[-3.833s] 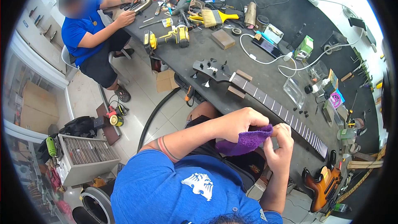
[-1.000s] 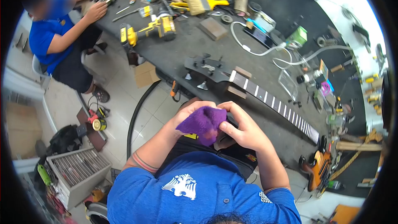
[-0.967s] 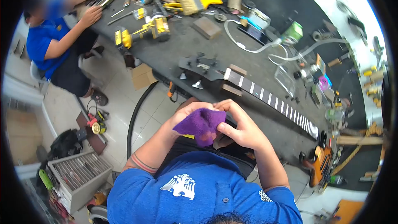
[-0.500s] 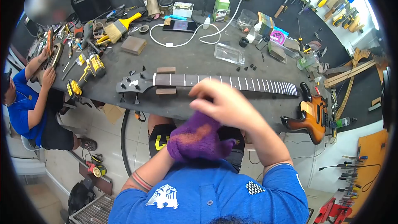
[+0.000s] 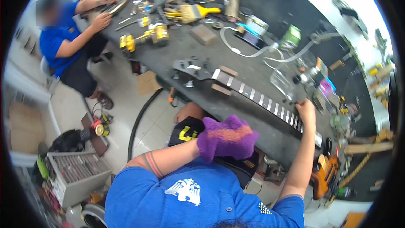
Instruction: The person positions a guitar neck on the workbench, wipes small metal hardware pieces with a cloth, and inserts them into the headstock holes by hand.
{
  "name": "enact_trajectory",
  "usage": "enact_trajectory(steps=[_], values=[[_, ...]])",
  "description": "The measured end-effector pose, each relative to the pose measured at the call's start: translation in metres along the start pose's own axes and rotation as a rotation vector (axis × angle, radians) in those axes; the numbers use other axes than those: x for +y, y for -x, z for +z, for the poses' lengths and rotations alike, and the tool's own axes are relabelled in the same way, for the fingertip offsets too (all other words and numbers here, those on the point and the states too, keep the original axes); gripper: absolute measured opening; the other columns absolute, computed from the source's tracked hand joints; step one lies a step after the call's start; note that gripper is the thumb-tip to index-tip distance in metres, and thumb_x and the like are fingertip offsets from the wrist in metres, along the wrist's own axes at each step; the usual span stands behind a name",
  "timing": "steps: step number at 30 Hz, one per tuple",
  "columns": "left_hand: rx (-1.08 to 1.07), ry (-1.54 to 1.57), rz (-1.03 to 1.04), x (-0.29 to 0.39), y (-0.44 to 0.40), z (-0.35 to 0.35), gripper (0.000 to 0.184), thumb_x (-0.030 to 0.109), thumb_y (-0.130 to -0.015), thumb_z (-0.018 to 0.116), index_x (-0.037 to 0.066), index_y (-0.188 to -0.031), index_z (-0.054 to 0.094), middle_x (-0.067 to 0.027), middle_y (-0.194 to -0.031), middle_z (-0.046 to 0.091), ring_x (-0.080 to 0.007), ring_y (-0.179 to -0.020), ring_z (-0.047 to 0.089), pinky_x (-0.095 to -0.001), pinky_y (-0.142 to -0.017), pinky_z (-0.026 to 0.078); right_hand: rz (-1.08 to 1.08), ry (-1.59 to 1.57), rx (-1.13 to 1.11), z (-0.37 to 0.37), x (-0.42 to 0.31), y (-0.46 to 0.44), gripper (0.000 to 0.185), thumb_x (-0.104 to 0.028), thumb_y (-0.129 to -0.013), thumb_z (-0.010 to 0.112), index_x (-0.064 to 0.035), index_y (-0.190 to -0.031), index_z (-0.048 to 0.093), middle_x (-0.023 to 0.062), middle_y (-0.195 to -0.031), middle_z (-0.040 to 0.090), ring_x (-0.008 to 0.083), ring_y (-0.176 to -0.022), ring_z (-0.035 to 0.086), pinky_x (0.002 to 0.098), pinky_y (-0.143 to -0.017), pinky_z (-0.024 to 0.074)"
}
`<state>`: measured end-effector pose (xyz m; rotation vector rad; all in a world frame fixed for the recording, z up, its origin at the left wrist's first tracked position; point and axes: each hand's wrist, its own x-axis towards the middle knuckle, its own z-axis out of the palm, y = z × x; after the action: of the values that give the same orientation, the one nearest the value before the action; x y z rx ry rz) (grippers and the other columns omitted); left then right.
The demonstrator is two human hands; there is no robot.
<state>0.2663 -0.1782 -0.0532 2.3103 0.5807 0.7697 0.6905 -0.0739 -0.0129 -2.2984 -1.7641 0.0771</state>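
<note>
Over the lap, the purple cloth [image 5: 228,137] covers the left hand, with the left forearm [image 5: 166,158] leading into it; that hand's fingers are hidden, so I cannot tell how they are set. The right hand [image 5: 306,110] is on the far side of the guitar neck [image 5: 261,100], near small black pieces [image 5: 285,100], fingers curled inward; through the blur, I can't be sure they pinch anything. The cloth looks light, soft and floppy, hardly fragile, best gathered by a thick fold; its plush face should grip rather than slip. On the shorts [image 5: 190,124], yellow lettering shows perhaps an L, otherwise unreadable; the headstock's [image 5: 190,68] pale mark is illegible, and the yellow drill [image 5: 145,38] shows no readable brand.
</note>
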Motion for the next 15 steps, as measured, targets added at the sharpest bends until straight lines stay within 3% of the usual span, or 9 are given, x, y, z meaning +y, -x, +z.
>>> enact_trajectory(steps=[3, 5, 7, 9, 10, 13, 15], values=[[-0.035, -0.115, -0.032, 0.007, 0.009, -0.014, 0.032, 0.025, -0.093, 0.071, 0.018, -0.123, 0.065, -0.0132, -0.121, 0.065, -0.0335, -0.117, 0.062, -0.0464, -0.097, 0.051, -0.019, -0.012, -0.028, 0.004, 0.018, -0.015, 0.025, -0.017, -0.085, 0.083, 0.0004, -0.102, 0.078, 0.0227, -0.097, 0.079, 0.0354, -0.095, 0.078, 0.0461, -0.087, 0.0592], [0.091, -0.032, 0.042, 0.029, 0.018, -0.050, 0.039, 0.024, -0.092, 0.072, 0.016, -0.129, 0.064, -0.0133, -0.125, 0.064, -0.0339, -0.117, 0.062, -0.0466, -0.099, 0.051, -0.074, -0.057, 0.142, 0.001, 0.036, -0.018, 0.020, -0.013, -0.092, 0.079, 0.0013, -0.105, 0.077, 0.0180, -0.096, 0.079, 0.0286, -0.090, 0.076, 0.0419, -0.084, 0.0580], [0.221, -0.104, 0.115, 0.022, 0.026, -0.050, 0.045, 0.024, -0.092, 0.072, 0.014, -0.135, 0.063, -0.0137, -0.129, 0.063, -0.0339, -0.119, 0.062, -0.0469, -0.101, 0.051, -0.158, -0.446, 0.245, -0.039, -0.021, 0.027, 0.014, -0.009, -0.100, 0.073, 0.0027, -0.107, 0.074, 0.0102, -0.094, 0.075, 0.0194, -0.087, 0.069, 0.0360, -0.082, 0.0554], [0.274, -0.168, 0.128, -0.035, 0.038, 0.021, 0.050, 0.025, -0.094, 0.072, 0.011, -0.140, 0.061, -0.0145, -0.133, 0.062, -0.0338, -0.122, 0.061, -0.0473, -0.102, 0.051, -0.180, -0.686, 0.109, -0.075, -0.116, 0.100, 0.009, -0.004, -0.105, 0.069, 0.0033, -0.110, 0.070, 0.0049, -0.095, 0.070, 0.0141, -0.088, 0.063, 0.0320, -0.082, 0.0527], [0.267, -0.118, 0.108, -0.064, 0.046, 0.057, 0.053, 0.026, -0.095, 0.073, 0.009, -0.143, 0.060, -0.0150, -0.135, 0.061, -0.0339, -0.123, 0.061, -0.0476, -0.103, 0.052, -0.264, -0.685, 0.066, -0.073, -0.148, 0.133, 0.009, -0.002, -0.103, 0.070, 0.0032, -0.110, 0.069, 0.0060, -0.096, 0.069, 0.0154, -0.087, 0.063, 0.0330, -0.082, 0.0528], [0.323, -0.243, 0.046, -0.001, 0.021, -0.006, 0.057, 0.022, -0.097, 0.071, 0.007, -0.150, 0.056, -0.0144, -0.141, 0.060, -0.0338, -0.131, 0.058, -0.0457, -0.109, 0.048, -0.604, -0.572, -0.004, -0.063, -0.215, 0.196, 0.018, 0.004, -0.092, 0.075, 0.0032, -0.108, 0.067, 0.0115, -0.098, 0.068, 0.0241, -0.089, 0.066, 0.0382, -0.082, 0.0539], [0.306, -0.162, -0.058, 0.034, 0.009, -0.036, 0.060, 0.019, -0.098, 0.070, 0.005, -0.154, 0.054, -0.0140, -0.145, 0.059, -0.0338, -0.135, 0.057, -0.0445, -0.114, 0.046, -0.587, -0.578, 0.019, -0.048, -0.229, 0.210, 0.017, 0.007, -0.090, 0.075, 0.0024, -0.106, 0.068, 0.0156, -0.100, 0.067, 0.0325, -0.093, 0.068, 0.0415, -0.086, 0.0545]])
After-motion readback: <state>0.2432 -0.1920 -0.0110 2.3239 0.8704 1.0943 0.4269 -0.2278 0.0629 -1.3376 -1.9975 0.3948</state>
